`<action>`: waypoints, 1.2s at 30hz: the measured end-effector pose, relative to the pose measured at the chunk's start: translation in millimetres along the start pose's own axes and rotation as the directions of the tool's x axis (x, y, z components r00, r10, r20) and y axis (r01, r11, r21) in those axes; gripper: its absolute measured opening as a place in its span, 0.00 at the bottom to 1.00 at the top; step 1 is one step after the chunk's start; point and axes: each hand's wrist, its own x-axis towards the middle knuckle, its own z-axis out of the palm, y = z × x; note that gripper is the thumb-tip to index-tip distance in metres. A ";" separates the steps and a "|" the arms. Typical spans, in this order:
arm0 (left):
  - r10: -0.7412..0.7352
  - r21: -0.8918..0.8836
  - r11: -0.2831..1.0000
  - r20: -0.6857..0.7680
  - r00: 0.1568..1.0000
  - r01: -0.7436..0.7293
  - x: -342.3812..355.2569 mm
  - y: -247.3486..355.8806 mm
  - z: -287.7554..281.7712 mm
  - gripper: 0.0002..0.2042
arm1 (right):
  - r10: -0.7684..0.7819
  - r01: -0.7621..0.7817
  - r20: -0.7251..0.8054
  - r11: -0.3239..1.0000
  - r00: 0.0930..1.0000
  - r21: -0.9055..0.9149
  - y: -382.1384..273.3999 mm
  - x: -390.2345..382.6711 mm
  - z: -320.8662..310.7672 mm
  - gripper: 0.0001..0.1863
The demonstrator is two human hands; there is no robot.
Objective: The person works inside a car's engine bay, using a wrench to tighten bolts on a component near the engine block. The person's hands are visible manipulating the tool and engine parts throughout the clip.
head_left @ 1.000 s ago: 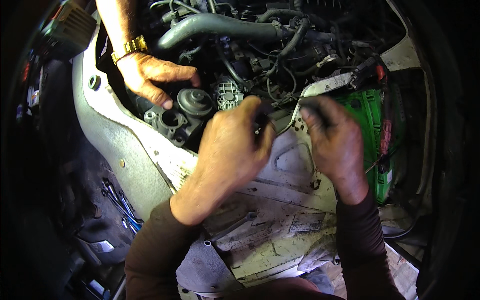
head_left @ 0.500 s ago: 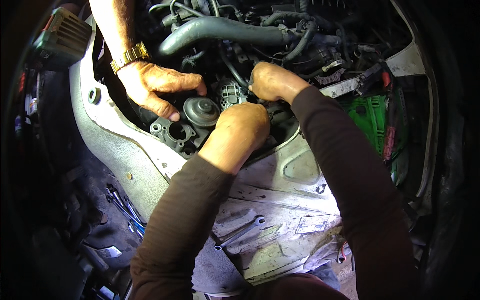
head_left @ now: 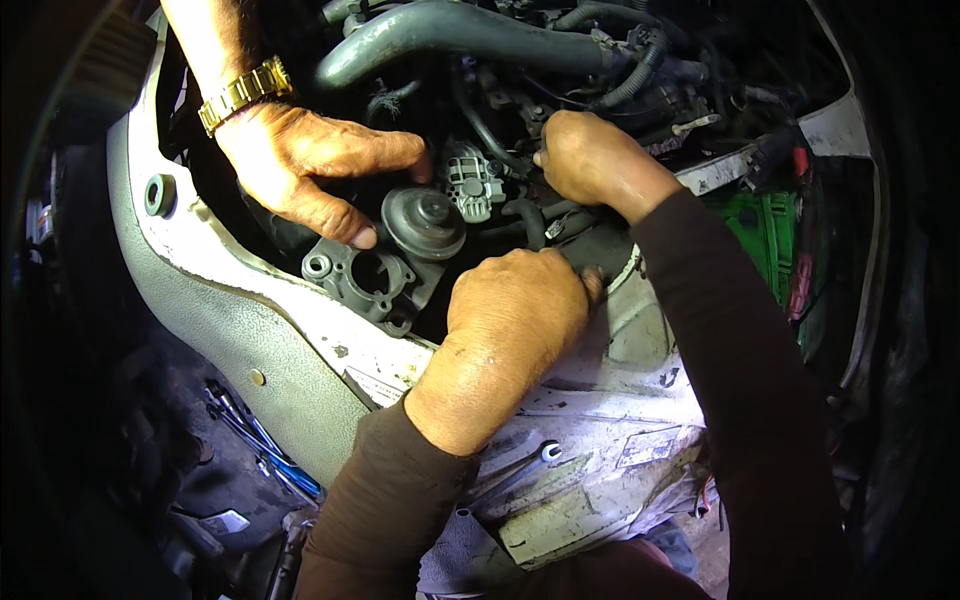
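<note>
My left hand [head_left: 515,325] is over the bay's near edge, knuckles up and fingers curled under; anything in them is hidden. Farther right, my right hand [head_left: 600,165] is closed beside a thin dark hose [head_left: 480,125], and its fingertips are out of sight. Another person's hand [head_left: 300,160], with a gold-coloured watch, reaches in from the upper left. Its thumb and index finger spread around a dark metal housing [head_left: 345,275] with a round opening and a domed round cap [head_left: 424,222]. Just beyond the cap sits a light grey ribbed metal part [head_left: 474,188].
A thick grey pipe [head_left: 450,40] crosses the far side of the engine bay. On the white body panel lies a combination wrench [head_left: 520,470]. Several tools [head_left: 260,440] rest lower left. A green plastic part [head_left: 770,235] is at the right, and a dark ring [head_left: 158,195] at the left.
My left hand has pulled back toward me and to the right, away from the ribbed part, uncovering it and a short black hose. The view has shifted slightly; the other person's hand keeps its place.
</note>
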 end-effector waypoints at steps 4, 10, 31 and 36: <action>0.117 0.047 0.992 -0.067 0.991 -0.114 -3.9 1.5 5.8 0.27 | -0.353 0.365 0.247 0.931 0.902 -0.003 -29.9 -6.2 0.5 0.17; 0.127 0.040 0.991 0.027 0.992 -0.128 -1.5 -2.3 5.3 0.25 | -0.357 0.487 0.398 0.822 0.845 -0.295 -35.5 62.4 63.6 0.16; 0.088 -0.069 0.994 0.095 0.992 -0.082 -14.8 -13.5 -5.5 0.20 | 0.149 -0.152 0.296 0.988 0.943 -0.014 -5.0 97.6 92.6 0.19; 0.093 -0.114 0.990 0.105 0.990 -0.081 -12.9 -15.0 -4.9 0.21 | 0.353 -0.463 0.326 0.802 0.877 0.379 5.4 114.1 113.3 0.19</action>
